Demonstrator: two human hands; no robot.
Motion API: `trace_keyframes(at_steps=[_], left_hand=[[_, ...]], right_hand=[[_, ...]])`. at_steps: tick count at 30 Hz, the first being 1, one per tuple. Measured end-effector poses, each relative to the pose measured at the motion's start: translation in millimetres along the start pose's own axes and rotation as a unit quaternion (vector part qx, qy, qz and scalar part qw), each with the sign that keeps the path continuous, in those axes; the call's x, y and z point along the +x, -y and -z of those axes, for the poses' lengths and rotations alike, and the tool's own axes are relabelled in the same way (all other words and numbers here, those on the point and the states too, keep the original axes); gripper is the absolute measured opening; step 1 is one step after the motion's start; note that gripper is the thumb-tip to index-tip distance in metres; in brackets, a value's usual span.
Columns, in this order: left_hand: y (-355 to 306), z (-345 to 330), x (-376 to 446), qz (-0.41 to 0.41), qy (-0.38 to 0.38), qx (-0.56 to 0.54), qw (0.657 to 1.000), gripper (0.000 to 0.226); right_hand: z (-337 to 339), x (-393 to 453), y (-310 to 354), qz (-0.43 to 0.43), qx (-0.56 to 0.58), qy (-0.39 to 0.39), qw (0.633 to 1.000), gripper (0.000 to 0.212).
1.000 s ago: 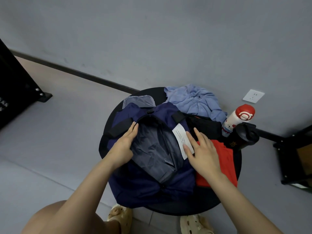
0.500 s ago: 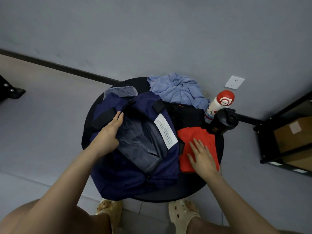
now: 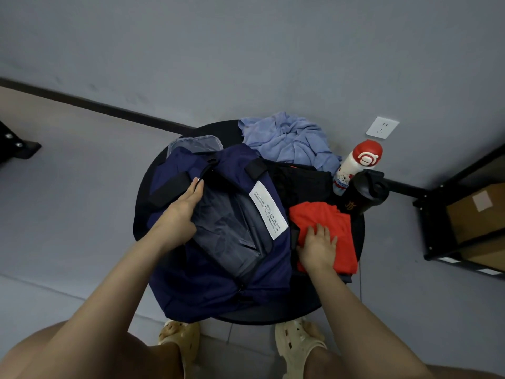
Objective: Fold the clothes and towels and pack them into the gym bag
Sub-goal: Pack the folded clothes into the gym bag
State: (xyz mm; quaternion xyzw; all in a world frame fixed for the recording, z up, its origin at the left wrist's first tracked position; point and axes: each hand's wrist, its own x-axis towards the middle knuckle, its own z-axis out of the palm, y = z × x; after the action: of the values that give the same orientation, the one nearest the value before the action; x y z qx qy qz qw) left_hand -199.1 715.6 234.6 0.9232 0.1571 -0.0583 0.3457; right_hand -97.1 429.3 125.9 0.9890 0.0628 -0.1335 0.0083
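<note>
Navy gym bag (image 3: 218,269) sitting unzipped on a round black tabletop (image 3: 341,296), grey lining showing and a white label (image 3: 268,209) flipped out on the right flap. Left hand (image 3: 180,212) at the left edge of the opening, fingers (image 3: 195,187) straight against the rim by a black strap (image 3: 169,188), not curled round anything. Right hand (image 3: 318,247) flat on a folded red garment (image 3: 325,214) just right of the bag, fingers loose and spread, pressing down, no grip. Crumpled light-blue towel (image 3: 289,140) at the far side of the tabletop, black clothing (image 3: 300,181) between it and the red piece. White bottle with red cap (image 3: 355,165) and a black shaker bottle (image 3: 363,192) at the right rim. Beige clogs (image 3: 297,340) down below, wall socket (image 3: 382,127) behind.
</note>
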Motion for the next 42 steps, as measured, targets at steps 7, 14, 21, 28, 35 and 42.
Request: trace_keyframes(at_steps=[7,14,21,28,35,42], left_hand=[[0.0,-1.7,1.3,0.003,0.011,0.005,1.000,0.097],[-0.2,-1.3,2.2,-0.003,0.009,-0.001,1.000,0.097],[0.8,-4.4,1.5,-0.005,0.009,0.015,1.000,0.096],[-0.1,-6.4,1.1,-0.009,0.009,0.014,1.000,0.096],[-3.2,-5.2,1.3,-0.008,0.009,0.009,1.000,0.098],[-3.4,-6.8,0.1,-0.002,0.015,0.014,1.000,0.097]], right_hand=[[20.9,-0.3,-6.5,0.002,0.057,-0.025,0.998,0.032],[30.7,-34.3,-25.8,0.059,0.025,-0.138,0.988,0.033],[-3.2,-46.5,-23.2,-0.021,-0.056,-0.032,0.998,0.059],[2.6,-30.8,-25.9,-0.049,-0.044,-0.060,0.996,0.047],[34.8,-37.6,-35.1,0.001,-0.030,-0.143,0.989,0.030],[17.7,-60.1,-30.3,0.092,-0.007,-0.093,0.991,0.037]])
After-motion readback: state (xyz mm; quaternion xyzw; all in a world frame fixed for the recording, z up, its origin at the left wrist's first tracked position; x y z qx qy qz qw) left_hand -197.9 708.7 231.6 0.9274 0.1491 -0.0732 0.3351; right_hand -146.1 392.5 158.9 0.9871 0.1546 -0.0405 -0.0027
